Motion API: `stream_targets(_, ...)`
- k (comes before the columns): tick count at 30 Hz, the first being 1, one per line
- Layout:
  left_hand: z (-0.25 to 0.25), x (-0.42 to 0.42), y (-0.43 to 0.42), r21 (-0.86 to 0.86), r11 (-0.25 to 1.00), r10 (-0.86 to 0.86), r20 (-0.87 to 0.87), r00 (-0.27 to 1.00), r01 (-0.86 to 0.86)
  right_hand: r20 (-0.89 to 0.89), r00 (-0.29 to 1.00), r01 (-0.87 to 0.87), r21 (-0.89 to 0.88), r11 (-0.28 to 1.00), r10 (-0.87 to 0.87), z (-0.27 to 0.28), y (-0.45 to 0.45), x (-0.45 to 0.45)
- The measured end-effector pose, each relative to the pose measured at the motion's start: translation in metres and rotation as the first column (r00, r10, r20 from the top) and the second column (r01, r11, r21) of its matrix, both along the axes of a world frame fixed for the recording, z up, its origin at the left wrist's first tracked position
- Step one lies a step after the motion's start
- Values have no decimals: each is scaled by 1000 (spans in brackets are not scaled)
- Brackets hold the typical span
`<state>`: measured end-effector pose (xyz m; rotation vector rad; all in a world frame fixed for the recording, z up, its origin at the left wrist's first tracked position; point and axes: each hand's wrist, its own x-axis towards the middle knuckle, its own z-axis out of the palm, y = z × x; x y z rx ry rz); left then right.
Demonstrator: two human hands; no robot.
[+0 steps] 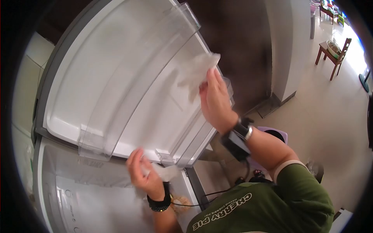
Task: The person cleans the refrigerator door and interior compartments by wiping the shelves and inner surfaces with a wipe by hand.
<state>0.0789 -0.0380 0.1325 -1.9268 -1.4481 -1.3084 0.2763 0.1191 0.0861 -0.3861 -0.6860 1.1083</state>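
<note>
The fridge door, white inside with a grey frame, stands open in front of me. My right hand is raised near the door's right edge, fingers pinching a crumpled white tissue, slightly blurred. Lower down, my left hand is curled around another whitish piece of tissue below the door's lower end. A clear door shelf runs diagonally across the door to the left of my right hand. A second clear shelf lies below the right hand.
Below the door, the fridge compartment is open. Thin black cables run near my left wrist, and a black box hangs at my right wrist. A purple-rimmed object is on the floor; a wooden chair stands farther back.
</note>
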Motion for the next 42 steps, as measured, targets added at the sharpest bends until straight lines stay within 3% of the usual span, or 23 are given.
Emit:
stream_targets(2, -12, -30, -5, 191, 965, 181, 9, 984, -179, -288, 954, 77, -37, 996, -84, 40, 18, -14)
stream_targets(4, -21, -52, -3, 297, 903, 302, 75, 950, -310, -278, 942, 211, 50, 976, -189, 37, 55, -41)
stream_targets(5, -22, -57, 0, 278, 892, 348, 85, 934, -358, 69, 918, 388, 45, 921, -390, 38, 62, -60)
stream_targets(6, -22, -62, 4, 258, 877, 394, 94, 914, -405, 402, 744, 542, 105, 834, -534, 39, 68, -80)
stream_targets(7, -22, -66, 8, 240, 861, 437, 104, 893, -449, 664, 445, 649, 222, 727, -601, 43, 70, -91)
stream_targets(11, -16, -60, 19, 91, 917, 366, 200, 909, -389, 752, 341, 482, 375, 792, -564, 39, 55, -117)
stream_targets(13, -16, -66, 23, 135, 909, 384, 95, 919, -394, 734, 343, 307, 502, 808, -586, 28, 32, -131)
stream_targets(16, -14, -57, 27, 135, 905, 397, 63, 915, -402, 682, 346, 148, 638, 756, -644, 21, 7, -148)
stream_targets(19, -21, -65, 34, 172, 904, 393, 22, 919, -391, 625, 309, -119, 773, 623, -717, 19, -8, -149)
stream_targets(23, -20, -61, 32, 119, 903, 410, 48, 911, -413, 624, 261, -283, 779, 559, -737, 20, 13, -123)
stream_targets(25, -18, -60, 32, 158, 899, 415, -8, 910, -409, 584, 94, -57, 811, 582, -806, 15, 30, -105)
stream_targets(27, -23, -60, 33, 90, 929, 352, 92, 932, -360, 679, 143, 247, 680, 690, -720, 8, 71, -80)
stream_targets(29, -23, -59, 35, 85, 936, 331, 114, 937, -341, 661, 168, 439, 614, 656, -731, 9, 110, -59)
stream_targets(30, -23, -60, 36, 110, 931, 340, 81, 937, -348, 657, 266, 443, 566, 695, -705, 9, 118, -56)
stream_targets(32, -23, -60, 37, 107, 935, 332, 73, 941, -338, 626, 451, 434, 468, 770, -636, 22, 119, -48)
stream_targets(34, -23, -57, 37, 58, 945, 311, 132, 941, -321, 311, 841, 334, 345, 877, -442, 45, 113, -56)
stream_targets(35, -24, -58, 35, 45, 945, 316, 128, 940, -324, 104, 957, 226, 307, 924, -269, 56, 107, -57)
stream_targets(36, -25, -59, 34, 36, 944, 322, 125, 938, -329, -134, 987, 129, 292, 948, -93, 68, 100, -59)
stream_targets(37, -25, -59, 35, 32, 942, 327, 125, 937, -333, -362, 926, 13, 321, 947, 110, 82, 99, -52)
stream_targets(38, -25, -59, 35, 12, 953, 298, 157, 941, -304, -551, 776, -98, 374, 922, 306, 96, 95, -45)
stream_targets(41, -27, -64, 37, 58, 956, 281, 89, 955, -287, -581, 719, -279, 262, 924, 382, 115, 66, -22)
stream_targets(42, -25, -64, 37, 55, 967, 242, 89, 966, -247, -575, 763, -240, 173, 955, 296, 121, 61, -22)
